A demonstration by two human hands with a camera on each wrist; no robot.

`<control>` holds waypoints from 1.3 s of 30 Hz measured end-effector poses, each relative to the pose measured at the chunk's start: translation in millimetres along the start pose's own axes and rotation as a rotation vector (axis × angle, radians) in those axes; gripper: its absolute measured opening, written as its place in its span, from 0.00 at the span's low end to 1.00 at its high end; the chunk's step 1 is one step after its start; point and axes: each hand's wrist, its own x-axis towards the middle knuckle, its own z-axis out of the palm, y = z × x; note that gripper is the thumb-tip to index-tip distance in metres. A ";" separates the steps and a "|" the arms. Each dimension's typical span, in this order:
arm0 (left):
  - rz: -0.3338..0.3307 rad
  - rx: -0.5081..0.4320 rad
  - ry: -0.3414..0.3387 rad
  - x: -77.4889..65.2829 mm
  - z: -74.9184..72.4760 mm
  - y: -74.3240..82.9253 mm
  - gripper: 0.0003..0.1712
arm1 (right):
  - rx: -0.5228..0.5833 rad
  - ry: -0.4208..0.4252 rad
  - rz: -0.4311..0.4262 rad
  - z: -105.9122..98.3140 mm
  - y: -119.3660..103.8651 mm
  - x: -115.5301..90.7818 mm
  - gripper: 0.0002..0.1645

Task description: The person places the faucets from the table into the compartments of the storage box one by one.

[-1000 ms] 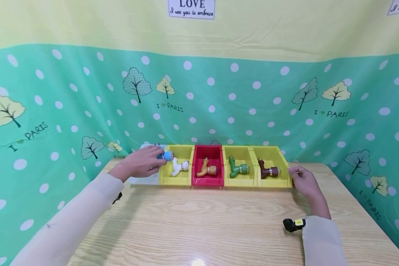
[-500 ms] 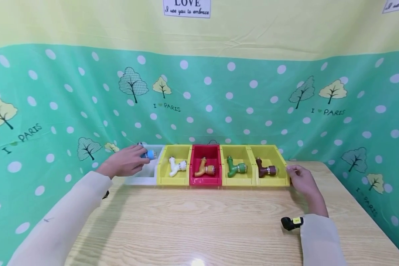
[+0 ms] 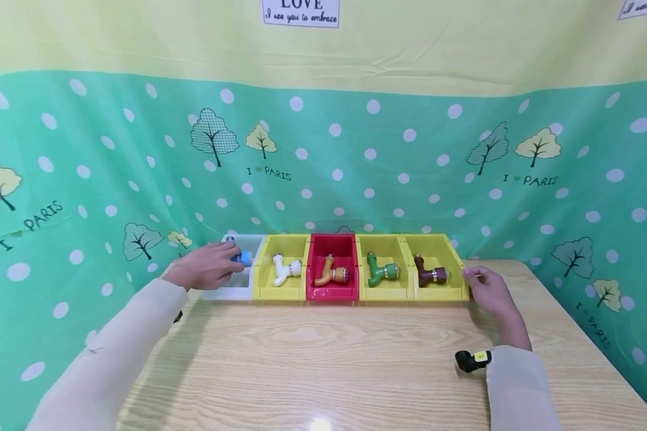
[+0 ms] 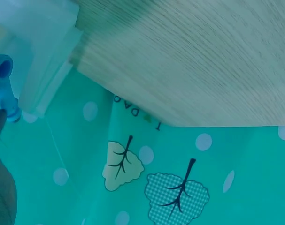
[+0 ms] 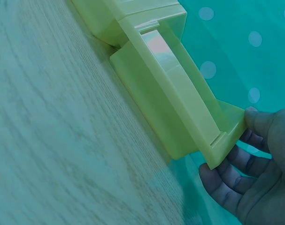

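My left hand (image 3: 210,264) pinches a blue tap (image 3: 245,258) in the clear white bin (image 3: 237,293) at the left end of the row. The left wrist view shows the tap's blue spout (image 4: 5,84) beside the bin's wall, with part of the hand (image 4: 1,192) at the edge. Whether the tap touches the bin floor I cannot tell. At the far right, my right hand (image 3: 489,293) grips the side of the end yellow bin (image 3: 437,294); in the right wrist view the thumb and fingers (image 5: 257,164) lie on either side of its corner.
Between them lie a white tap (image 3: 286,270) in a yellow bin, an orange tap (image 3: 331,272) in a red bin, and a green tap (image 3: 381,270) in another yellow bin. A brown tap (image 3: 430,272) lies in the end bin. Behind the wooden table (image 3: 323,359) hangs a curtain (image 3: 356,149).
My left hand has carried the blue tap left, from beside the white tap to over the clear bin, then lowered it into that bin. The right hand keeps its hold.
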 end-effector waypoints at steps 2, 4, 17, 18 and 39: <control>0.003 -0.004 0.006 1.6 3.4 -0.6 0.06 | 0.005 0.000 0.005 0.0 0.0 0.2 0.33; 0.007 -0.010 0.015 3.6 7.0 -1.1 0.06 | 0.006 0.000 0.005 0.0 -0.2 0.2 0.33; -0.063 -0.062 -0.077 20.0 18.1 6.2 0.08 | 0.003 0.000 -0.034 -1.4 -2.5 -4.7 0.33; -0.072 -0.064 -0.094 21.0 18.5 6.6 0.08 | 0.005 0.001 -0.035 -1.4 -2.7 -4.5 0.33; -0.144 -0.154 -0.173 30.8 23.6 6.1 0.08 | 0.002 0.013 -0.008 0.8 -2.9 -4.7 0.32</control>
